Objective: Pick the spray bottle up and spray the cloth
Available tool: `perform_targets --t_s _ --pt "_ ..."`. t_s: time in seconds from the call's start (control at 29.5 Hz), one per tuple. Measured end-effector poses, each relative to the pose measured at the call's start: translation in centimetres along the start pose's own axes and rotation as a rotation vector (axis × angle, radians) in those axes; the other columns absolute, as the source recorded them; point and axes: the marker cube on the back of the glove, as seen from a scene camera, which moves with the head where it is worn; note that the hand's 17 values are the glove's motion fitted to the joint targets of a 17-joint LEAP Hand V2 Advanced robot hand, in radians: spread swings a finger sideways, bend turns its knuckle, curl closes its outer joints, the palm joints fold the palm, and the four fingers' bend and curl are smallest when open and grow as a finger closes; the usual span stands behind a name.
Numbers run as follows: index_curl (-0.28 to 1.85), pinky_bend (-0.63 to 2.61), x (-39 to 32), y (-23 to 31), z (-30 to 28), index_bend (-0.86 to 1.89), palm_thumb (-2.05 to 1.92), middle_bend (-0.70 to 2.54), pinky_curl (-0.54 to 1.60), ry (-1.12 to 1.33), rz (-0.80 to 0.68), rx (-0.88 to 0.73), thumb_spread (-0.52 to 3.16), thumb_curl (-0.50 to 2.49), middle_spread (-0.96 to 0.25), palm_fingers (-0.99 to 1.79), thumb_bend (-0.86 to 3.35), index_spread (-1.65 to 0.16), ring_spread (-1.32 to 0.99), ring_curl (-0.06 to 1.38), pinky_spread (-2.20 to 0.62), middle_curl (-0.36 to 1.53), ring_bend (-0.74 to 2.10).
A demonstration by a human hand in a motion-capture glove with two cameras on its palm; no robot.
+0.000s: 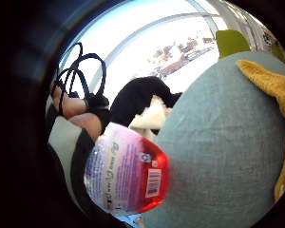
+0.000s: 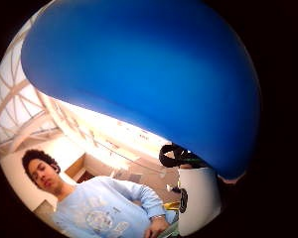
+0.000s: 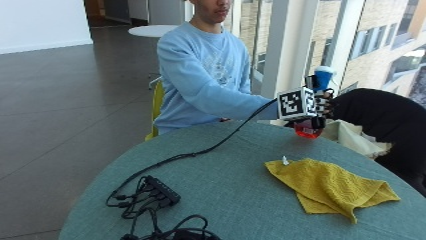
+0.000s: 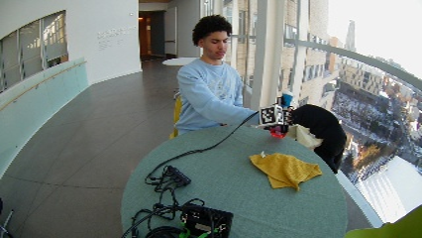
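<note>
My gloved right hand (image 3: 322, 106) grips the spray bottle (image 3: 308, 130) and holds it upright above the far edge of the round teal table (image 3: 219, 190). The bottle has a blue spray head (image 3: 323, 77), which fills the thumb side palm view (image 2: 154, 74), and a clear body with red liquid and a pink label (image 1: 126, 168). The yellow cloth (image 3: 329, 186) lies crumpled on the table, nearer the camera than the bottle and apart from it. It shows at the edge of the little finger side palm view (image 1: 275, 90). In the wide outside view, hand (image 4: 280, 115) and cloth (image 4: 285, 169) stand the same way.
A black cable box with plugs (image 3: 160, 189) and more cables (image 3: 166, 232) lie at the near left of the table. A black garment over a cream bag (image 3: 373, 120) sits on a chair beside the table, just behind the bottle. A yellow-green chair (image 3: 157, 102) stands behind the person.
</note>
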Motion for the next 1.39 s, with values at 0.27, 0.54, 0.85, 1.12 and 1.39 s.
perform_targets --t_s 0.27,0.54,0.85,1.12,1.39 --pt "0.37 0.21 1.0 0.8 -0.2 0.14 0.88 0.37 0.37 0.009 0.001 0.029 0.68 0.69 -0.11 1.15 -0.03 -0.19 -0.05 0.39 0.06 0.49 0.62" --pt "0.38 0.20 1.5 1.3 -0.2 0.13 0.87 0.37 0.37 -0.027 0.022 0.011 0.68 0.69 -0.11 1.15 -0.03 -0.19 -0.06 0.39 0.06 0.49 0.60" --pt "0.37 0.18 1.4 1.9 -0.5 0.13 0.83 0.40 0.36 -0.013 0.014 -0.009 0.79 0.65 -0.09 1.11 -0.04 -0.21 -0.08 0.37 0.06 0.49 0.54" --pt "0.33 0.19 0.3 2.8 -5.4 0.08 0.75 0.38 0.36 0.117 -0.025 -0.040 0.94 0.58 -0.09 0.98 -0.04 -0.26 -0.09 0.37 0.08 0.48 0.50" --pt "0.31 0.17 -0.5 7.6 -15.3 0.10 0.72 0.38 0.34 0.377 0.077 -0.069 1.02 0.53 -0.09 0.94 -0.03 -0.28 -0.08 0.37 0.12 0.47 0.46"
